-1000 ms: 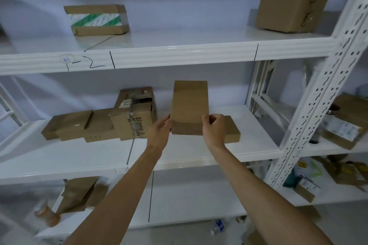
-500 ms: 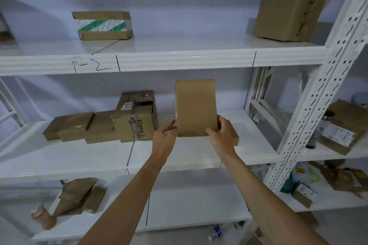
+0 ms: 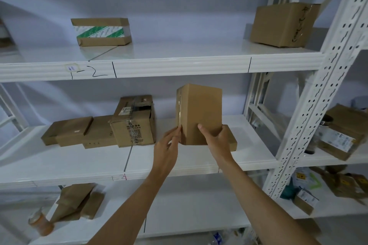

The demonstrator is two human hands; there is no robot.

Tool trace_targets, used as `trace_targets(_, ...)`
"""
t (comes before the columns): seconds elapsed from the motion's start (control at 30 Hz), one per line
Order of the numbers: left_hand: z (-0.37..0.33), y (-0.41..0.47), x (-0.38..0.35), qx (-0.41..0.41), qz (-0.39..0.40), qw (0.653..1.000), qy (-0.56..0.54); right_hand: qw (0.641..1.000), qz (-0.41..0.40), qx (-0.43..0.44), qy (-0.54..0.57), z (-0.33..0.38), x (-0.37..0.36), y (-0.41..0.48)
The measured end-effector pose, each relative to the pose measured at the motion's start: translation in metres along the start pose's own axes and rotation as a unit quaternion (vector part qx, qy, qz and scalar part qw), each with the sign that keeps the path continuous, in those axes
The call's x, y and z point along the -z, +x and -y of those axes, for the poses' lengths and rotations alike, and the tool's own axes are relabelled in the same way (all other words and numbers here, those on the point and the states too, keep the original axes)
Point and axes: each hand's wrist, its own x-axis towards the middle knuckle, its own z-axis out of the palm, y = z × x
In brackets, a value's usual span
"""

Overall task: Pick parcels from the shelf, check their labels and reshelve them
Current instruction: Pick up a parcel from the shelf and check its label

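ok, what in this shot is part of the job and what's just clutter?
In play:
- upright parcel, held by left hand and right hand
- middle shelf
- flat parcel behind it

Lying about:
- green-striped box
- orange bottle

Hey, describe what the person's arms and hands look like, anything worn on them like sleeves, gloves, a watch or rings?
Both arms are bare for as far as the picture shows; no sleeve is in view. The left hand and the right hand wear no gloves. No watch, bracelet or band shows at either wrist, and no ring is visible on the fingers. No markings show on either forearm.
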Motion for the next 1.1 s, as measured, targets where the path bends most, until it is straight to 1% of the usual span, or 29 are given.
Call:
trace_targets(0.13, 0.007, 0.007, 0.002, -0.016, -0.016, 1.000, -0.007, 0.998, -0.009, -0.017, 0.053, 0.000, -0.004, -0.001)
trace_targets(0.3, 0.012, 0.012, -0.003, -0.003, -0.034, 0.999, -0.040, 0.995, -0.018, -0.031, 0.096, -0.005, -0.003, 0.003)
trace_targets(0.4, 0.013, 0.013, -0.005, 0.014, -0.026, 0.997, -0.074, 0.993, -0.012, -0.044, 0.105, -0.006, -0.002, 0.006)
trace_targets(0.53, 0.008, 0.017, -0.002, 0.110, 0.016, 0.988, -0.105, 0.993, -0.008, -0.044, 0.108, -0.006, 0.001, 0.009)
trace_targets(0.6, 0.006, 0.019, 0.002, 0.179, 0.054, 0.971, -0.147, 0.992, 0.003, -0.048, 0.115, -0.010, 0.001, 0.010)
trace_targets(0.67, 0.004, 0.021, 0.006, 0.214, 0.112, 0.948, -0.207, 0.992, 0.022, -0.057, 0.111, -0.014, 0.001, 0.009)
trace_targets(0.73, 0.003, 0.022, 0.005, 0.215, 0.136, 0.937, -0.240, 0.994, 0.034, -0.053, 0.087, -0.018, -0.001, 0.007)
trace_targets(0.87, 0.002, 0.023, -0.001, 0.207, 0.117, 0.940, -0.246, 0.999, 0.029, 0.018, 0.026, -0.020, -0.005, 0.007)
trace_targets(0.93, 0.001, 0.023, -0.003, 0.203, 0.109, 0.942, -0.244, 0.998, 0.048, 0.039, -0.018, -0.022, -0.005, 0.010)
trace_targets(1.03, -0.002, 0.023, -0.004, 0.178, 0.100, 0.956, -0.212, 0.995, 0.095, -0.001, -0.021, -0.023, -0.004, 0.012)
trace_targets(1.1, -0.007, 0.022, -0.006, 0.154, 0.100, 0.966, -0.183, 0.994, 0.106, -0.015, -0.018, -0.023, -0.004, 0.012)
